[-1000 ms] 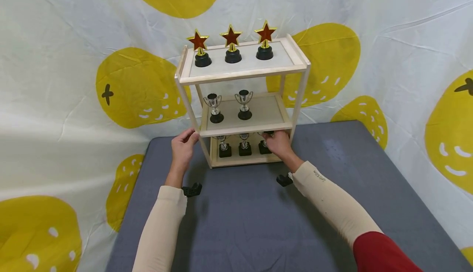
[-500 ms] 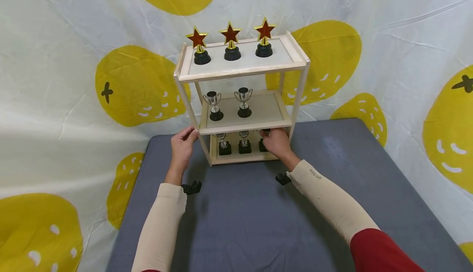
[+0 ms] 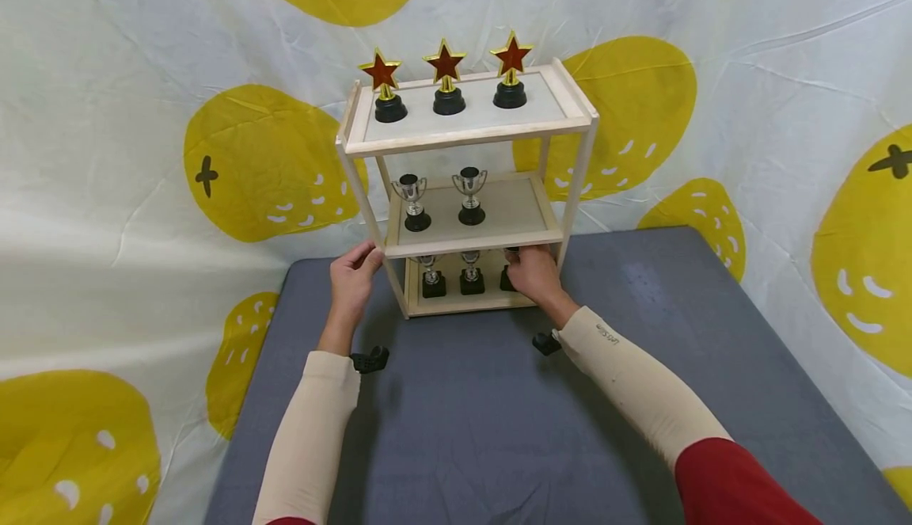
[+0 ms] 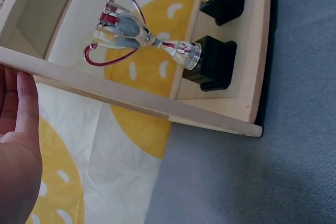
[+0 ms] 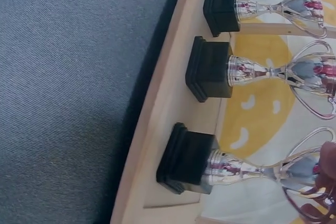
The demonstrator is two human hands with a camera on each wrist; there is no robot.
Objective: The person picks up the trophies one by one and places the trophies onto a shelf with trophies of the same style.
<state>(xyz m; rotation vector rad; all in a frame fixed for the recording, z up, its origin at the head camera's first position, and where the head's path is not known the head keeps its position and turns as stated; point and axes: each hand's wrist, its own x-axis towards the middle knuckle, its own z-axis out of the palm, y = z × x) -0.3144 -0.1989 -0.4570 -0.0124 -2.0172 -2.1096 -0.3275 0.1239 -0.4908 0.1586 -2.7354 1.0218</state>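
Note:
My left hand (image 3: 351,281) holds the left front post (image 4: 121,95) of a pale wooden three-tier shelf (image 3: 470,143); its fingertips are partly hidden at the post. On the bottom tier, my right hand (image 3: 536,273) grips the upper part of the rightmost silver trophy cup (image 5: 239,170), near its rim and handle. That cup stands upright, its black square base on the tier. Beside it, in a row, are a middle trophy cup (image 5: 212,72) and a left trophy cup (image 4: 212,64). The middle tier's front edge hides their tops in the head view.
Two smaller silver cups, one left (image 3: 417,204) and one near the centre (image 3: 471,196), stand on the middle tier. Three star trophies (image 3: 447,77) line the top tier. The shelf stands on a grey cloth-covered table (image 3: 456,414), before a white curtain (image 3: 769,113) with yellow fruit prints.
The whole scene sits slightly higher in the head view than a second ago. Both hands keep their holds on the post and the right trophy cup, with barely any movement.

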